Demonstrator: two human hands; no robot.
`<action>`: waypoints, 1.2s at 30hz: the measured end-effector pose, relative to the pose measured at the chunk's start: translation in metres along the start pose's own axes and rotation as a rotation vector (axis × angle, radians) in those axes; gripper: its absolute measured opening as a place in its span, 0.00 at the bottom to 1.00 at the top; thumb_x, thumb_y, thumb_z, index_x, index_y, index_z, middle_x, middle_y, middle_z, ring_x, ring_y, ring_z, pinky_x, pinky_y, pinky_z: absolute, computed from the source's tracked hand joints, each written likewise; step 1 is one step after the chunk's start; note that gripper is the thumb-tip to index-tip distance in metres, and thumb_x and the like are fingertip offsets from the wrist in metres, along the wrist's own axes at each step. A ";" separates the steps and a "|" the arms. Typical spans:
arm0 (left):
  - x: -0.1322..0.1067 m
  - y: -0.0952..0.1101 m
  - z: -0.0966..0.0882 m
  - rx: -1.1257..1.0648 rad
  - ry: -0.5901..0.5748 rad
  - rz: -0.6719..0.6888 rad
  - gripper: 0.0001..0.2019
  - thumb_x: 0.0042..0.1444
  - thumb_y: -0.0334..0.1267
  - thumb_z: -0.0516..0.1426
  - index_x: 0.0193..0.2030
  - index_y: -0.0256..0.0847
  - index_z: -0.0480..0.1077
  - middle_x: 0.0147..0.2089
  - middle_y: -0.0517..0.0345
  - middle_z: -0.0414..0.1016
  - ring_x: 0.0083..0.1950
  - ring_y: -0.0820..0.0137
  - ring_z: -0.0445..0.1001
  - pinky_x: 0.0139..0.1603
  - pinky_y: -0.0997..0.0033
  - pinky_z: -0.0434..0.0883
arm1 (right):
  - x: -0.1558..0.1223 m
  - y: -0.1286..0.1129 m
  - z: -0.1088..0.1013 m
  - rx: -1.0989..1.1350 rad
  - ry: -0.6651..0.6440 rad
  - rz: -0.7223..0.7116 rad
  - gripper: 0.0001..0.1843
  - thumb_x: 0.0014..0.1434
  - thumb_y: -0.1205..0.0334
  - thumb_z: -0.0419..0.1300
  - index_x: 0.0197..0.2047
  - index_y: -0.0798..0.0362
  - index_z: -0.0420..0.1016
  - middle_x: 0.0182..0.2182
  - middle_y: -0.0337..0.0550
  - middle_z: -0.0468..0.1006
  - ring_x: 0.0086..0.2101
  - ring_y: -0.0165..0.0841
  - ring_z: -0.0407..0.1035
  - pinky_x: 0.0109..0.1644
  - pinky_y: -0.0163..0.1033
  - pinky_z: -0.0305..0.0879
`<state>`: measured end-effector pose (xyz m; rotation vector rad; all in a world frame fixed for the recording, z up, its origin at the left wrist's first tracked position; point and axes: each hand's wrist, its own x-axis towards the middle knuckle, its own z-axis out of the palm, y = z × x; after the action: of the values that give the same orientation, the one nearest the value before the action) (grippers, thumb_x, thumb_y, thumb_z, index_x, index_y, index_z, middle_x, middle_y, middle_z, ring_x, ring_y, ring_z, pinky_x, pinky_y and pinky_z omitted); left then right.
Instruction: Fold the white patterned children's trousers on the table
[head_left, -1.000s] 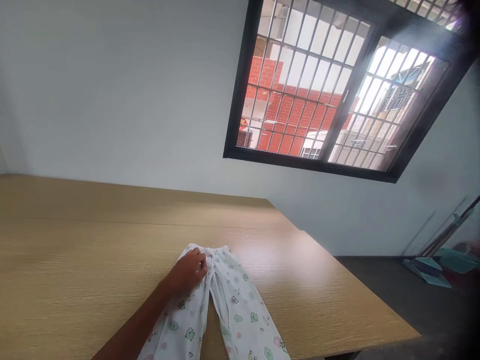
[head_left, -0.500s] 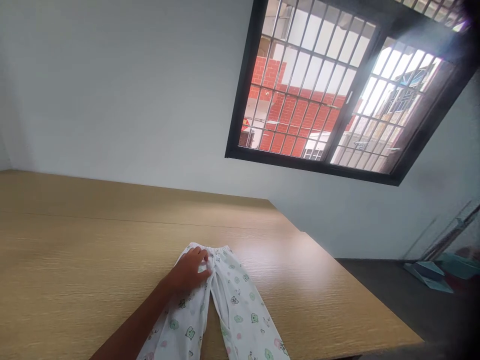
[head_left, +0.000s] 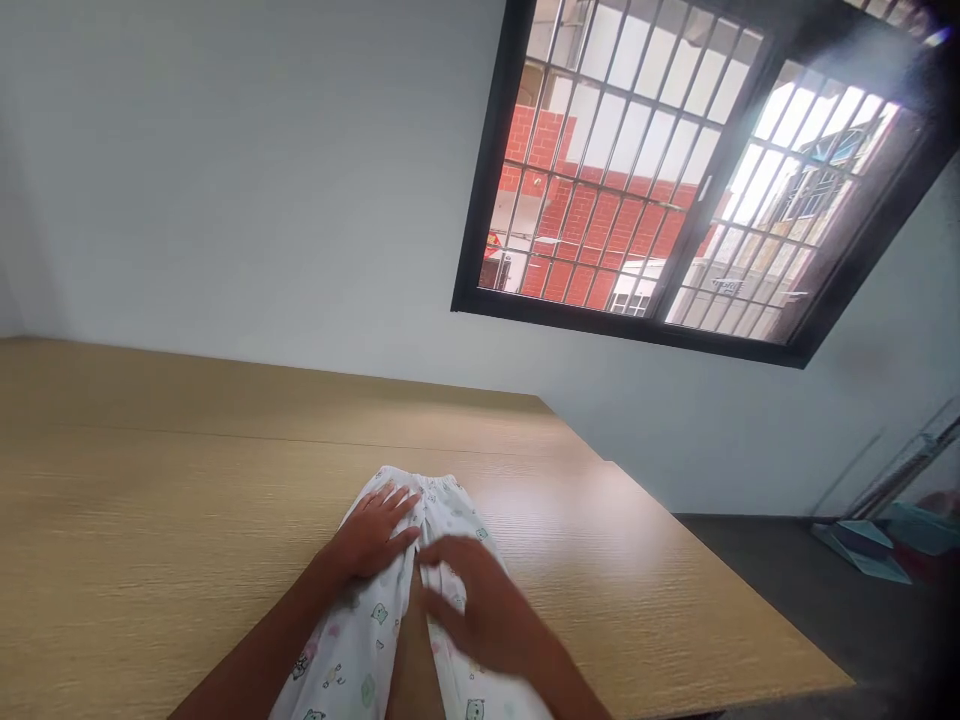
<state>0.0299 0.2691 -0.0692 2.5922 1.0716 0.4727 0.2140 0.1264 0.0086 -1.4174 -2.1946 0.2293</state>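
A pair of white trousers (head_left: 375, 620) with small green and pink animal prints lies on the wooden table, its gathered waistband pointing away from me and its legs running toward me. My left hand (head_left: 375, 530) rests flat on the upper part of the left-side leg, fingers spread. Over the other leg is my right hand (head_left: 480, 605), slightly blurred, its thumb and fingers apart near the crotch. Whether the right hand touches the cloth I cannot tell. The lower ends of the legs run out of view.
The wooden table (head_left: 187, 520) meets a pale wall at the back, and its right edge slants toward me. A barred window (head_left: 622, 180) is above. Pale blue things (head_left: 870, 550) sit on the dark floor at the right.
My right hand has come into view over the right-side leg. My left hand has flattened and spread its fingers. The waistband sits slightly higher in view.
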 end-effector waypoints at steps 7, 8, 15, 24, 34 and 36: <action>0.004 -0.004 0.001 -0.014 0.100 0.042 0.26 0.70 0.49 0.47 0.72 0.46 0.56 0.75 0.46 0.50 0.75 0.51 0.47 0.71 0.42 0.52 | 0.068 0.083 0.019 -0.230 -0.325 0.200 0.35 0.69 0.46 0.46 0.73 0.55 0.54 0.72 0.53 0.51 0.70 0.49 0.43 0.71 0.59 0.45; 0.005 -0.004 0.000 -0.013 0.119 0.054 0.26 0.70 0.49 0.48 0.72 0.46 0.56 0.75 0.46 0.49 0.75 0.51 0.47 0.71 0.43 0.52 | 0.072 0.091 0.024 -0.251 -0.305 0.210 0.36 0.69 0.46 0.45 0.74 0.55 0.51 0.72 0.52 0.49 0.71 0.48 0.40 0.71 0.59 0.42; 0.004 -0.008 0.000 0.040 0.049 0.010 0.27 0.68 0.49 0.50 0.71 0.45 0.58 0.74 0.45 0.52 0.75 0.53 0.48 0.72 0.44 0.50 | 0.081 0.110 0.036 -0.274 -0.238 0.223 0.36 0.71 0.43 0.38 0.74 0.54 0.49 0.72 0.48 0.48 0.72 0.42 0.37 0.73 0.56 0.37; 0.004 -0.013 -0.001 0.113 -0.010 -0.018 0.28 0.70 0.53 0.44 0.72 0.47 0.56 0.75 0.50 0.48 0.76 0.53 0.45 0.72 0.42 0.49 | 0.080 0.116 0.037 -0.222 -0.140 0.186 0.33 0.68 0.48 0.50 0.71 0.54 0.58 0.71 0.52 0.54 0.70 0.45 0.45 0.72 0.56 0.43; 0.004 -0.020 -0.012 0.166 0.135 -0.196 0.19 0.64 0.43 0.51 0.60 0.45 0.70 0.68 0.47 0.63 0.69 0.53 0.58 0.68 0.46 0.56 | 0.075 0.114 0.028 -0.241 -0.190 0.228 0.34 0.68 0.44 0.48 0.71 0.54 0.56 0.72 0.52 0.51 0.70 0.49 0.42 0.70 0.62 0.43; 0.004 -0.020 -0.015 0.191 0.171 -0.296 0.18 0.63 0.42 0.52 0.57 0.43 0.71 0.66 0.45 0.63 0.68 0.53 0.59 0.66 0.47 0.58 | 0.074 0.114 0.028 -0.245 -0.201 0.249 0.34 0.68 0.43 0.47 0.71 0.53 0.57 0.72 0.51 0.51 0.70 0.48 0.42 0.70 0.61 0.41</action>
<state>0.0138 0.2882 -0.0626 2.5228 1.6004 0.5496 0.2674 0.2463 -0.0375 -1.8795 -2.2620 0.2016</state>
